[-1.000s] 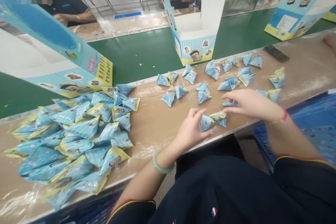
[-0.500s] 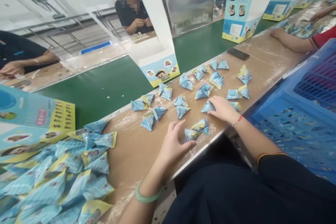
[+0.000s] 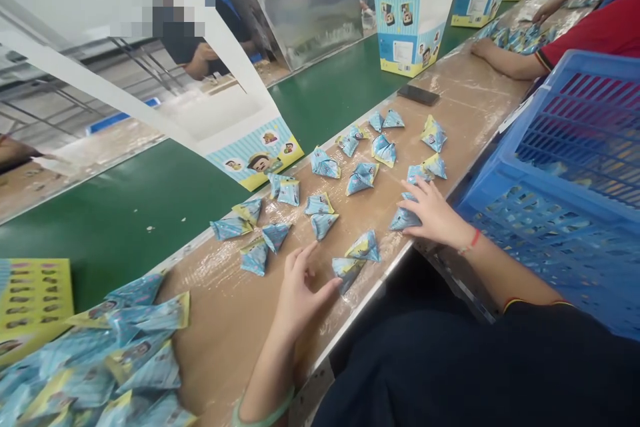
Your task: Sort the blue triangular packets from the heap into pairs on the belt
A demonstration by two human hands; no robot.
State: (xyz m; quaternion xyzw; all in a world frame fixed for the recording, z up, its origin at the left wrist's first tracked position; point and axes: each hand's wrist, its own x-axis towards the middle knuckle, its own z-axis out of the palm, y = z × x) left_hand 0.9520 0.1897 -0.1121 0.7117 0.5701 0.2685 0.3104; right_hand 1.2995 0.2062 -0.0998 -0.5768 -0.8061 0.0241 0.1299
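My left hand [image 3: 301, 293] hovers at the near edge of the table, fingers apart, with nothing in it. Its thumb comes close to a pair of blue-and-yellow snack packets [image 3: 357, 257]. Off to the right, my right hand [image 3: 436, 215] has its thumb and fingers around a blue triangular packet [image 3: 404, 217] resting on the table, partly covered by the hand. Just beyond those fingers lies another pair of packets [image 3: 430, 167]. Several more packets, such as this one [image 3: 363, 178], are spread over the brown table [image 3: 220, 320], many in pairs.
At the lower left sits a heap of packets [image 3: 115, 360] beside a yellow printed box [image 3: 40, 300]. An open carton [image 3: 260, 153] stands on the green surface [image 3: 150, 213]. A blue crate [image 3: 530, 180] is at my right, a black phone [image 3: 419, 95] ahead. A co-worker's arm [image 3: 515, 63] reaches in from the right.
My right hand has drawn the packet to the right, nearer the pair there. My left hand stays open beside its pair. The view has turned to the right.
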